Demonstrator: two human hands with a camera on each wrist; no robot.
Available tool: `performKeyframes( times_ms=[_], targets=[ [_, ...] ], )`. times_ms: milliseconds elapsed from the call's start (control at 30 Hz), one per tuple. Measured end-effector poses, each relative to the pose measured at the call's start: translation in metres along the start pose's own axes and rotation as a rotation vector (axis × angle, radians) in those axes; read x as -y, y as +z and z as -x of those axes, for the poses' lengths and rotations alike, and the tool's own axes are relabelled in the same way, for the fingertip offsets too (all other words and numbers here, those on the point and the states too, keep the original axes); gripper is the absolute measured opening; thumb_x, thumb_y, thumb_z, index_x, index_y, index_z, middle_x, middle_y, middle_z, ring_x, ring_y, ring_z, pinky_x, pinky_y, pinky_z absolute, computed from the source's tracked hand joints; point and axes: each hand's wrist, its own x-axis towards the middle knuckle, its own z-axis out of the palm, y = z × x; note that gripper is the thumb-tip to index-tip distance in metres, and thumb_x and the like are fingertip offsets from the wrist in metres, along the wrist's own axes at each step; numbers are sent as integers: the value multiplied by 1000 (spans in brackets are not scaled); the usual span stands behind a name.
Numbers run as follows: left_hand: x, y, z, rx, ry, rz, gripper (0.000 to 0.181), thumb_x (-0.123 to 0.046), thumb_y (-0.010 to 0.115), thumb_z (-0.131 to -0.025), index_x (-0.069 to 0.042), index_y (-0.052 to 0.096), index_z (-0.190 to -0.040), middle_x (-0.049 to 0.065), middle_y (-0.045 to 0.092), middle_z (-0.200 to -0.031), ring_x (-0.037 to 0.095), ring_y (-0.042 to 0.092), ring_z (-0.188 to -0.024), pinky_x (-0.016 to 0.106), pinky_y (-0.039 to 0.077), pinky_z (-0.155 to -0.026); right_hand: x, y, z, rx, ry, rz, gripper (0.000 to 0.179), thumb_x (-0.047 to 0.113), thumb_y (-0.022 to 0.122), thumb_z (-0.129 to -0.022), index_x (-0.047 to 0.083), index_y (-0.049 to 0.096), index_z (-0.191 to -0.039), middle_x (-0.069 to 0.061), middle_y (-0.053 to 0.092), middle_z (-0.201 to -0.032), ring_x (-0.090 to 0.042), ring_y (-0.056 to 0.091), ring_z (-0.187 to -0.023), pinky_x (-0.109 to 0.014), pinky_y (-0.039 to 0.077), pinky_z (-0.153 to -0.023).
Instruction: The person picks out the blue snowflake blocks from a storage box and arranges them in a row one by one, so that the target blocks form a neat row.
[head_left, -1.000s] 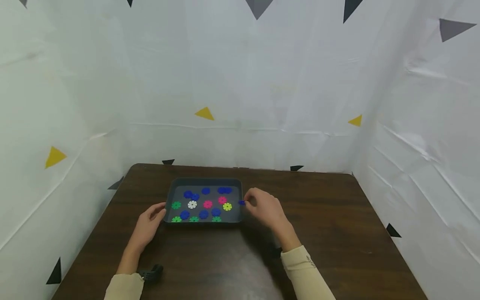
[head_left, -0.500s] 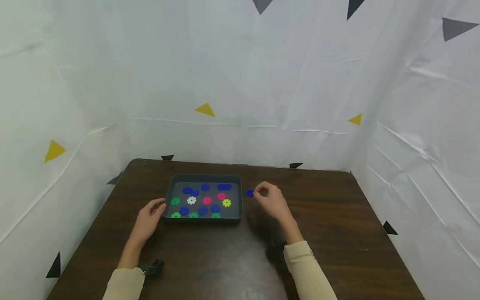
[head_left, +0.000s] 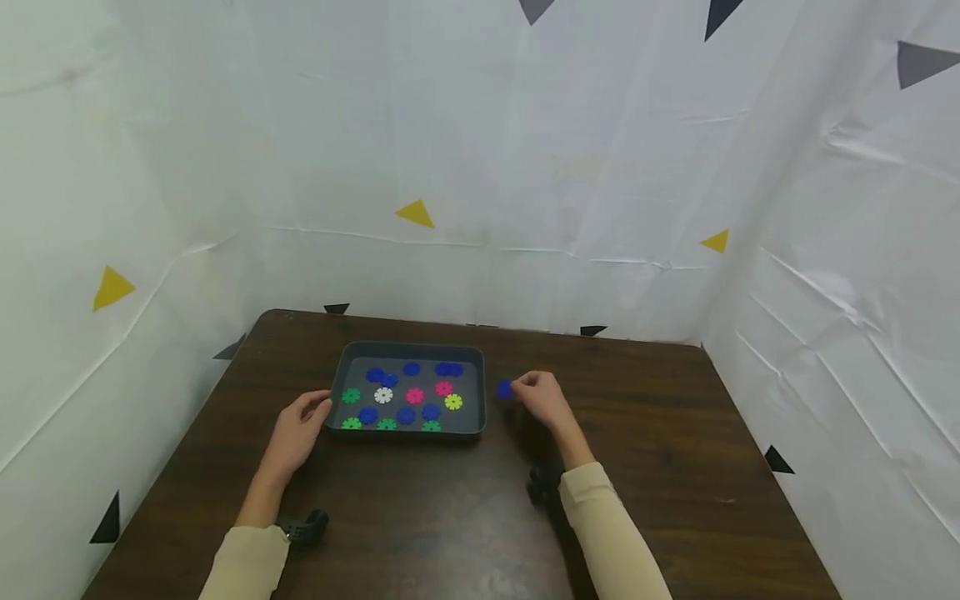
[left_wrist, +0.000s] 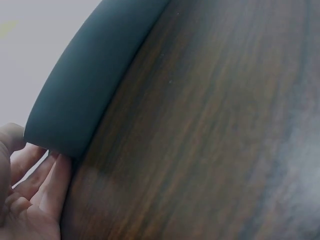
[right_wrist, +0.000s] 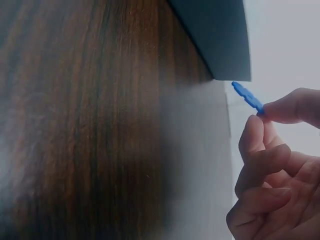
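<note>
Tray (head_left: pixel 405 435), dark grey and low-walled, sits on the brown wood-grain table (head_left: pixel 637 433). Clock positions are taken from the tray's middle, head view.

Left hand (head_left: pixel 295 429): stationed at 9 o'clock, thumb and fingertips touching the tray's outer side towards the 8 o'clock corner. Fingers relaxed, laid against the wall without clasping it.

Right hand (head_left: pixel 542 396): at 3 o'clock, outside the tray. Thumb and a fingertip pinch one blue disc (right_wrist: pixel 247 98); the remaining fingers are bent. The pinched piece is also at 3 o'clock, between tray and hand, just beside the wall and apart from it; the right wrist view shows it nearly edge-on.

Tray contents, all notched: white disc (head_left: pixel 383 395) at 9 o'clock; two pink discs (head_left: pixel 415 396), one near the middle, one at 3; yellow disc (head_left: pixel 453 402) between 3 and 4; green discs (head_left: pixel 386 424) at 9, 8, 7 and 5; blue pieces (head_left: pixel 411 368) singly at 12, 4, 6 and 8, with close pairs at 10 and 2, touching or overlapping.

Surroundings: white sheeting (head_left: pixel 480 150) from 10 through 2 o'clock, marked with coloured triangles.
</note>
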Motion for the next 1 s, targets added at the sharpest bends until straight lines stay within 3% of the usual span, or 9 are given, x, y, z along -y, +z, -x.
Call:
performKeyframes(
  times_ms=[233,500,700,867,1000],
  targets=[
    [0,1,-2,11,-7,6,60,-46,50,-114,-4,50,-156,26,46,-164,45,40,-156,61,33,-129,-4,4,-7,17,58,67,29,24,66,-102,0,74,-87,-6,69,-82,-18,56,-78,-28,42,-66],
    [-1,0,0,-6,-13,17,54,-40,52,-115,-4,50,-156,25,46,-165,44,41,-155,61,34,-128,-5,6,-12,25,95,98,29,26,65,-104,1,76,-97,-7,74,-84,-23,64,-84,-34,50,-74],
    [-1,0,-1,3,-20,17,55,-41,51,-115,-4,50,-157,25,45,-165,43,41,-156,60,34,-129,-8,8,-14,-19,103,74,31,29,62,-103,2,78,-99,-8,76,-87,-22,64,-85,-34,50,-76],
    [1,1,-2,-13,-19,12,53,-40,51,-115,-4,51,-155,24,46,-165,43,41,-156,59,32,-130,-8,13,-13,-35,55,-10,30,26,62,-104,1,76,-100,-11,74,-91,-20,63,-80,-31,51,-71],
    [3,2,-3,-22,-19,7,53,-40,51,-115,-5,51,-155,24,46,-165,43,43,-155,60,32,-130,0,20,-9,-82,-49,-67,22,23,65,-104,3,75,-107,-13,75,-106,-25,68,-98,-40,56,-87]
  ],
)
